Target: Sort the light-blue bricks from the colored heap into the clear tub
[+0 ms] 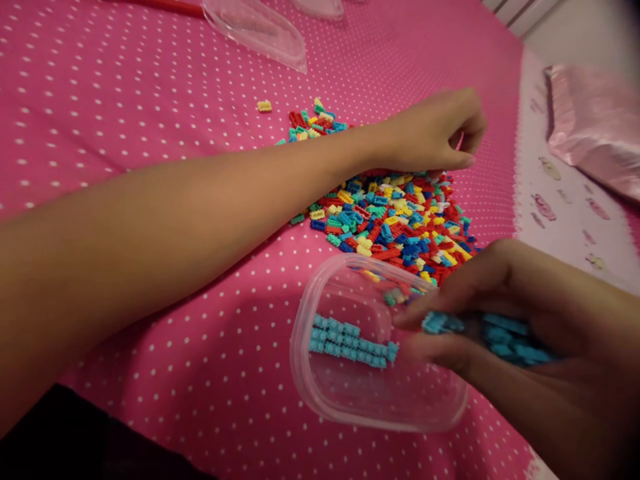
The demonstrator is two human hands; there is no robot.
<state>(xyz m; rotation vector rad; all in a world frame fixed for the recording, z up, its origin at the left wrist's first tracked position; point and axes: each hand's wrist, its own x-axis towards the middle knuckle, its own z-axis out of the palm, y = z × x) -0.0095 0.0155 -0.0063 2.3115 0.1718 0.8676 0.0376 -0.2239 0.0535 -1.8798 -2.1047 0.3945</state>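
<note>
My left hand [433, 130] reaches across, above the far right part of a heap of small coloured building bricks [390, 220]. Its fingers are curled towards the thumb, and what they hold, if anything, is hidden. My right hand [520, 327] is closed on several light blue building bricks [510, 333]. One light blue brick [443, 323] sits between its thumb and forefinger, over the right side of a clear plastic container [305, 373]. Inside the container, joined light blue bricks [345, 340] lie in rows against its left side.
A single yellow brick [265, 106] lies apart beyond the heap. Clear plastic pieces [260, 33] and a red rod [170, 5] are at the far edge. A shiny pink packet [595, 127] lies at right on the pink dotted cloth [225, 320].
</note>
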